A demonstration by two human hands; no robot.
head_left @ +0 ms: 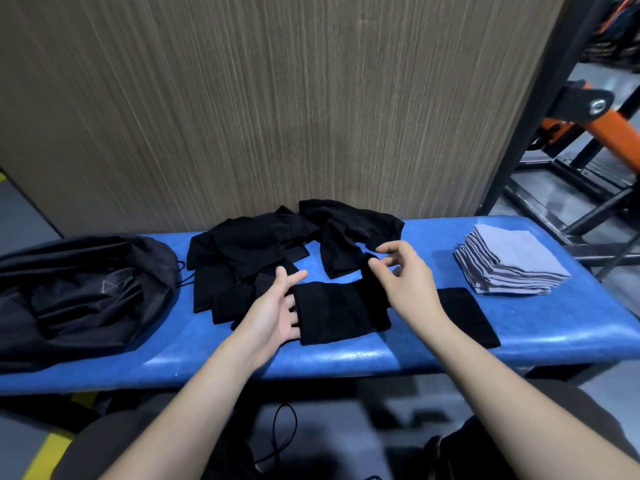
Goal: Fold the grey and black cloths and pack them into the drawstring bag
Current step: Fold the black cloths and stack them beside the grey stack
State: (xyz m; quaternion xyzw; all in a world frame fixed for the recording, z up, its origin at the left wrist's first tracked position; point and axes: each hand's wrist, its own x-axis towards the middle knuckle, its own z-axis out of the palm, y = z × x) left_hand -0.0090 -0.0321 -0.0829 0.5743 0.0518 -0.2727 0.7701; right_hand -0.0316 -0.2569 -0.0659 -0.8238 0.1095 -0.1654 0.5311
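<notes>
The black cloth lies flat on the blue table, near its front edge. It looks light, limp and likely to slide, so its corners are the best place to take hold. The left hand presses its left edge with straight fingers, grip released; the right hand pinches its raised right end. Black on black hides the folds in the loose pile behind.

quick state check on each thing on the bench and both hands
grey cloths: folded, stacked
black cloth pile: unfolded, heaped
black cloth in hands: partly folded
folded black cloth: flat, alone
drawstring bag: slumped
left hand: open, on cloth
right hand: pinching cloth
</notes>
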